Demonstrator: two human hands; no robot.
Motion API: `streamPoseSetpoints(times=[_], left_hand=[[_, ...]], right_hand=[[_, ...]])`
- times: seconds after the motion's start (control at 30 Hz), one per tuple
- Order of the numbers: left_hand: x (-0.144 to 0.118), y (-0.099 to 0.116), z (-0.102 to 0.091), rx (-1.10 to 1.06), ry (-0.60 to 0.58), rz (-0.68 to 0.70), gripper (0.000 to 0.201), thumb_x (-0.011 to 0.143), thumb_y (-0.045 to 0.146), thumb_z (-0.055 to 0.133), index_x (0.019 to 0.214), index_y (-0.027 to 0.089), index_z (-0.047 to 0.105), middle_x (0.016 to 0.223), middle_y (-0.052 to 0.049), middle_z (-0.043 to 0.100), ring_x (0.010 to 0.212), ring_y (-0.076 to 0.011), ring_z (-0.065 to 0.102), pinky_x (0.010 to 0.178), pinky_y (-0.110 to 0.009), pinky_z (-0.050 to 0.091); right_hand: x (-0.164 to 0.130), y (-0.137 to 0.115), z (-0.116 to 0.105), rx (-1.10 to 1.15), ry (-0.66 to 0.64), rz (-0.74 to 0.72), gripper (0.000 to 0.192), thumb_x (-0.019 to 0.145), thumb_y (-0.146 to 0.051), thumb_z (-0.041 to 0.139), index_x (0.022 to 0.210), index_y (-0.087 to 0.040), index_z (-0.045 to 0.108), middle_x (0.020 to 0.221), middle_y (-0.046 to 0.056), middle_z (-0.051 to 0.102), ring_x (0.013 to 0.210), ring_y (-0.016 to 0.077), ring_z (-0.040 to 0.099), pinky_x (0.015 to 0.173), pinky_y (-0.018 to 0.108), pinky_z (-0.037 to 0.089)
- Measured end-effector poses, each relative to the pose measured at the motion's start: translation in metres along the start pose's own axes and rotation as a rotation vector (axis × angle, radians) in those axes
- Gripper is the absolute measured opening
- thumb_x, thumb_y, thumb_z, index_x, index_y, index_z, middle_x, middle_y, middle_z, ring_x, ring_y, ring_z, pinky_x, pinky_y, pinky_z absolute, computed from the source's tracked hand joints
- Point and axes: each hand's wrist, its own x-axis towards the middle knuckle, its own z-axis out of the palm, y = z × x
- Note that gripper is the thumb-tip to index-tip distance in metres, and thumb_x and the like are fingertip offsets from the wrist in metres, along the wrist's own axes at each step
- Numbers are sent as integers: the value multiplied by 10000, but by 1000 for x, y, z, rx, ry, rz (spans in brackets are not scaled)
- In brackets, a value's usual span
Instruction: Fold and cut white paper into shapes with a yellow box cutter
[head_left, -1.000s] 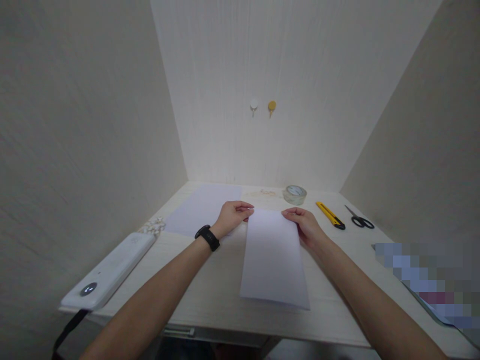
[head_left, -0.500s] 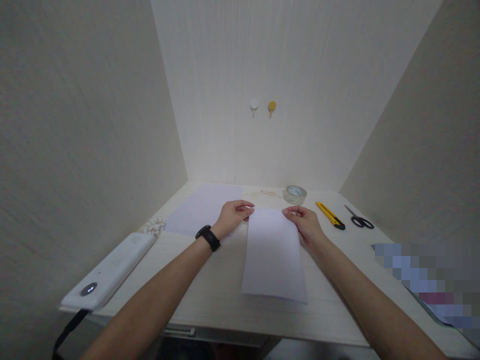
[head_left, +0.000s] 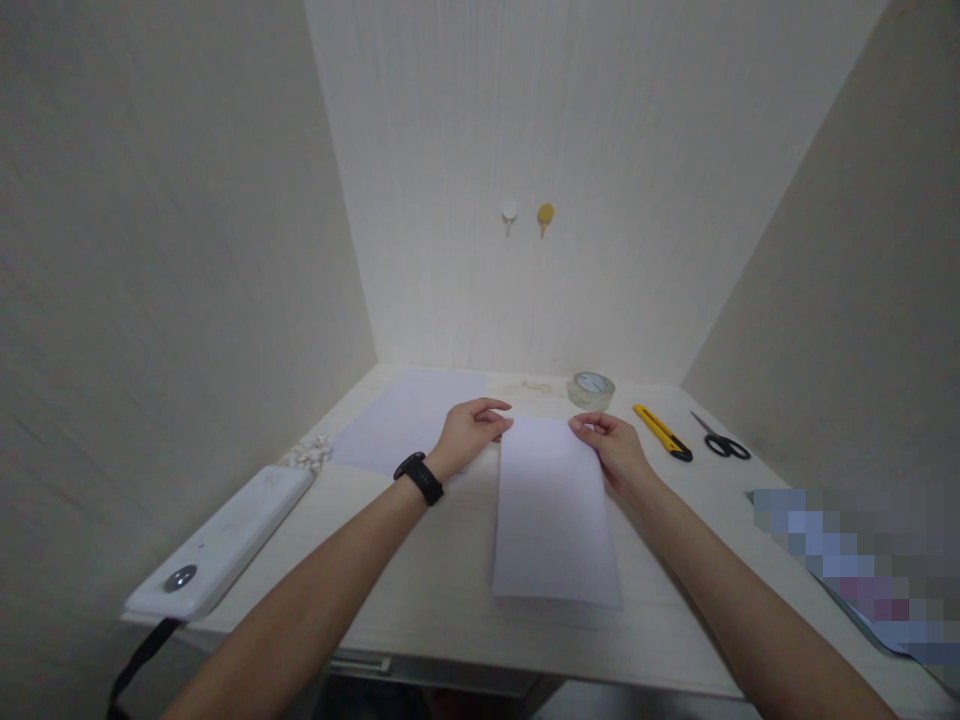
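Observation:
A white sheet of paper (head_left: 556,510), longer than it is wide, extends from my fingers toward the table's front edge. My left hand (head_left: 471,432) pinches its far left corner between thumb and fingers; a black watch is on that wrist. The far right corner is held by my right hand (head_left: 609,442), thumb on top and fingers curled. Beyond my left hand lies a larger white sheet (head_left: 397,410), partly covered by that hand. A roll of clear tape (head_left: 592,389) rests just past my right hand.
On the right lie a yellow utility knife (head_left: 661,432), black-handled scissors (head_left: 721,440) and a pixelated item (head_left: 847,570). At left are a white device (head_left: 225,545) with a black strap and a small white beaded heap (head_left: 309,453). Two hooks (head_left: 545,214) hang on the back wall.
The held paper's near edge has swung slightly right and toward me, and it now sits straighter. Both hands keep their grip, shifted very slightly right in view.

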Motion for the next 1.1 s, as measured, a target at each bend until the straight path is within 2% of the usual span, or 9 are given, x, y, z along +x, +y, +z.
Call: streamPoseSetpoints(times=[0.2,0.4,0.7,1.1], left_hand=[[0,0,1,7,6,1,241,734,202,745,955,110,720,705,-38,707,585,-98,608,620,-224,513],[0,3,2,19,26,-30,191,748,171,734,927,105,738,735,-58,719,604,-104,624,623,-226,530],[0,4,2,37,36,-34,138,762,135,720,894,105,749,697,-48,710,554,-95,604,599,-228,537],[-1,2,2,72,23,-32,142,760,190,730,867,99,747,632,-38,681,498,-91,575,540,-215,488]], right_hand=[[2,3,-2,8,-9,26,471,423,-417,917,754,-144,723,601,23,664,529,136,556,522,271,424],[5,7,-4,-53,10,-28,425,479,-427,889,765,-154,734,613,31,670,531,152,561,506,284,426],[3,5,-4,-84,8,-51,413,469,-420,888,745,-149,742,647,54,689,558,163,573,512,289,428],[1,2,-3,-118,15,-60,407,461,-417,886,730,-148,740,614,51,675,579,177,582,516,289,433]])
